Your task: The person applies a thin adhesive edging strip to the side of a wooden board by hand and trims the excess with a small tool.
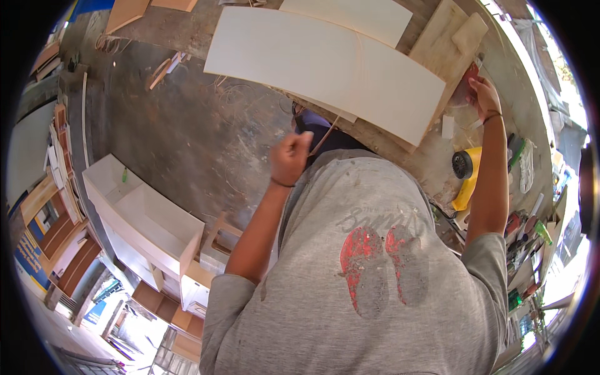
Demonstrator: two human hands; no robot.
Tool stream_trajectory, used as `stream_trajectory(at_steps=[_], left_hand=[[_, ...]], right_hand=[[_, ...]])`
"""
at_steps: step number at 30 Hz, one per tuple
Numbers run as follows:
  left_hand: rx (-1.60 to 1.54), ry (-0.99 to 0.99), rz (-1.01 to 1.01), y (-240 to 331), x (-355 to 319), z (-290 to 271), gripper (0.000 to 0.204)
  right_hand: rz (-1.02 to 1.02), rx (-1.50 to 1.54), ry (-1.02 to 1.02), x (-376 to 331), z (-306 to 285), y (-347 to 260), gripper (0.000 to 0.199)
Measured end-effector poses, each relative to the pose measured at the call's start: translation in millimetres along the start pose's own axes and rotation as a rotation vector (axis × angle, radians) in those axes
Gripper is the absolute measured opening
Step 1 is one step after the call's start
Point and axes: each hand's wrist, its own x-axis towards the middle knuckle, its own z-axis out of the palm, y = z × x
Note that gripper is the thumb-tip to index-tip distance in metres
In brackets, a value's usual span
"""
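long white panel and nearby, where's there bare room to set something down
Long white panel: its left half, bordering the concrete floor. That floor, toward the white cabinet carcass, is mostly open too. Crowded: around the right forearm, with the yellow-and-black tool alongside.

Strong daylight enters through gaps (pixel 564 65) along the right rim and at the lower left, both burnt out to white. The floor (pixel 175 125) lies dimmer, in soft shade; the board (pixel 319 65) is pale and evenly lit. Fisheye distortion bows its long edges, black surrounds the round view, and the left hand (pixel 289 161) looks slightly blurred
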Motion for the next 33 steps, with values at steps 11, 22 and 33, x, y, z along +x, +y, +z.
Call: stream_trajectory(at_steps=[11,22,33], left_hand=[[-0.659,1.562,-0.811,-111.7,-40.5,-167.2,0.057],[-0.18,1.542,-1.081,-129.7,-51.2,-209.5,0.063],[-0.596,2.044,-0.63,-162.8,-115.8,-348.5,0.049]], right_hand=[[-0.177,0.46,-0.303,-118.6,3.9,5.0,0.035],[-0.559,-0.611,-0.651,-207.8,101.1,-3.9,0.046],[-0.631,-0.83,-0.737,-202.8,108.9,-16.3,0.042]])
